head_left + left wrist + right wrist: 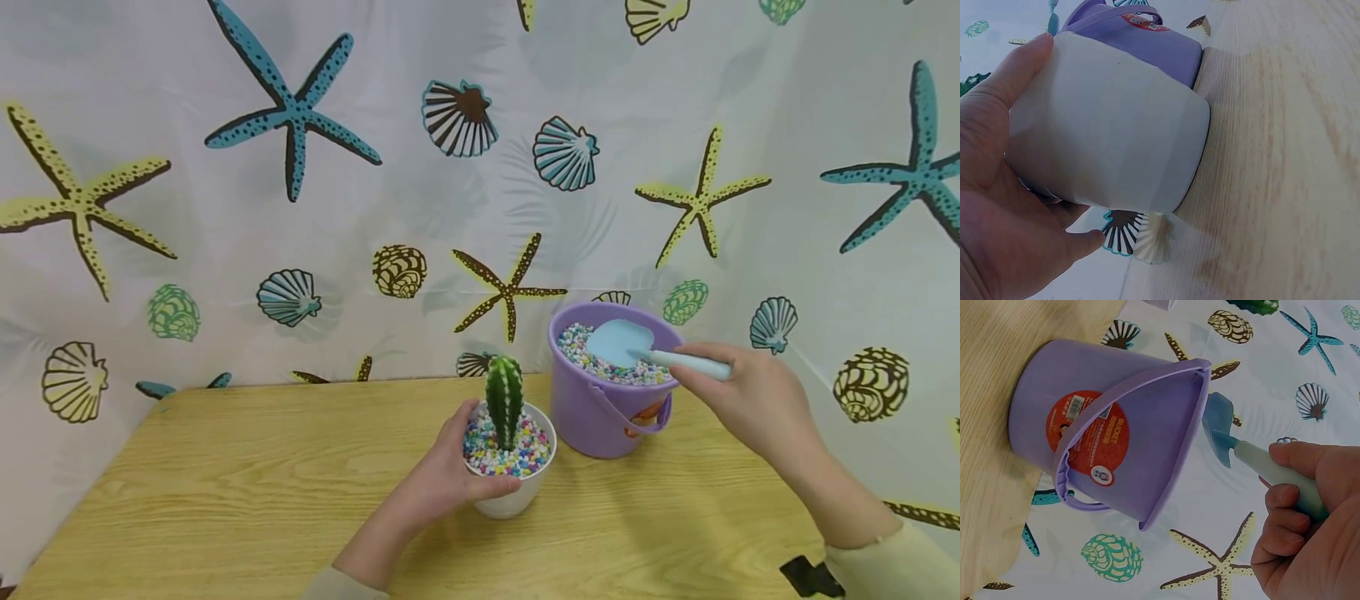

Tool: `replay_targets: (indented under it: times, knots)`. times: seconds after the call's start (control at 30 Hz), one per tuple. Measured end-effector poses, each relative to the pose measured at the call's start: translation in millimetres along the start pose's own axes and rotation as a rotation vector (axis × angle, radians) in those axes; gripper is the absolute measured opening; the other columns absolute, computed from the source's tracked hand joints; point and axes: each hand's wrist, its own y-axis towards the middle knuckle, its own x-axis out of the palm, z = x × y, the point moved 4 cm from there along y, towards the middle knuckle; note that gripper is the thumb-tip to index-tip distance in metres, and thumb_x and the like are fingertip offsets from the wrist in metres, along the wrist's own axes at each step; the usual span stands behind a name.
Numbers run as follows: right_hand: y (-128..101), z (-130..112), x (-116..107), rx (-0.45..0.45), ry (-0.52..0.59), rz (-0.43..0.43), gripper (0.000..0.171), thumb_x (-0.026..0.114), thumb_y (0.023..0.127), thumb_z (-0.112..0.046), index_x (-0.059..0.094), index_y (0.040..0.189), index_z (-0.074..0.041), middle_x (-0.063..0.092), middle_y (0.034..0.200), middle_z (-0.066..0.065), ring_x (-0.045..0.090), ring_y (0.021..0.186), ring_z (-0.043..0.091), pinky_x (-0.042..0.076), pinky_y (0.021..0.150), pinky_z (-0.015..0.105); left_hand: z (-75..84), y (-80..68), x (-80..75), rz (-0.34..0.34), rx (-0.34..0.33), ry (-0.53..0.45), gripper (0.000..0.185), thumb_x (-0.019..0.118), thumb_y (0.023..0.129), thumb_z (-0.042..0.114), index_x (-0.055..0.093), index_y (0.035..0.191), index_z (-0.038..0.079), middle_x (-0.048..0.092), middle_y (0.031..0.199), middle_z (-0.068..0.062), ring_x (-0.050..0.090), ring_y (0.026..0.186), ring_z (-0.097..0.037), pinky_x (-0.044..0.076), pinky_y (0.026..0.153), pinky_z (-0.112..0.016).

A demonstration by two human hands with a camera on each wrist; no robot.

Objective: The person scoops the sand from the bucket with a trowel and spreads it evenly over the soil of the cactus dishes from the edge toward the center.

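Note:
A green cactus [505, 402] stands upright in a white pot [517, 502], its base ringed by multicoloured pebbles [531, 450]. My left hand [450, 471] holds the pot from its left side, thumb at the front and fingers behind. To the right, a purple bucket [592, 425] is filled with similar pebbles. My right hand [757, 400] grips the handle of a light blue toy shovel [622, 342], whose blade lies over the pebbles in the bucket. In the right wrist view, the fingers curl round the shovel's handle [1272, 470], and the blade shows just past the bucket's rim.
Pot and bucket stand close together on a wooden table [262, 483]. Behind them hangs a white curtain [360, 217] printed with starfish and shells. The bucket's purple carrying handle [1104, 403] hangs down at its side. A small black object [812, 577] is by the right sleeve.

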Motion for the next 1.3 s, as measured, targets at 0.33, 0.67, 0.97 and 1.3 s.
replay_targets:
  times: [0.33,0.67,0.97,1.3]
  knots:
    - [16,15,1,0.045,-0.026,-0.112,0.051,0.073,0.106,-0.052,0.08,0.135,-0.011,0.044,0.061,-0.004,0.037,0.051,0.015,0.031,0.046,0.032,-0.6,-0.6,0.5,0.001,-0.009,0.0,0.131,0.104,0.078,0.038,0.021,0.175,0.01,0.033,0.171,-0.027,0.042,0.153,-0.047,0.035,0.125,-0.066]
    - [27,17,-8,0.053,-0.072,-0.193,0.056,0.075,0.103,-0.055,0.08,0.135,-0.009,0.062,0.069,-0.002,0.04,0.053,0.016,0.034,0.049,0.033,0.4,-0.4,0.9,-0.003,-0.006,-0.01,0.13,0.103,0.078,0.038,0.021,0.175,0.009,0.033,0.171,-0.026,0.042,0.153,-0.045,0.035,0.125,-0.065]
    - [38,23,-14,0.089,-0.097,-0.271,0.056,0.077,0.102,-0.052,0.079,0.135,-0.007,0.067,0.077,0.008,0.048,0.062,0.02,0.034,0.051,0.033,1.5,-0.6,0.4,-0.003,-0.001,0.007,0.131,0.103,0.078,0.04,0.021,0.175,0.009,0.033,0.171,-0.026,0.042,0.153,-0.046,0.034,0.125,-0.066]
    - [43,24,-8,0.109,-0.094,-0.337,0.053,0.077,0.101,-0.053,0.081,0.132,-0.01,0.073,0.137,0.024,0.069,0.098,0.036,0.056,0.081,0.05,-0.7,0.8,0.0,-0.001,-0.014,0.011,0.131,0.103,0.077,0.04,0.021,0.175,0.009,0.033,0.171,-0.027,0.042,0.153,-0.047,0.035,0.124,-0.067]
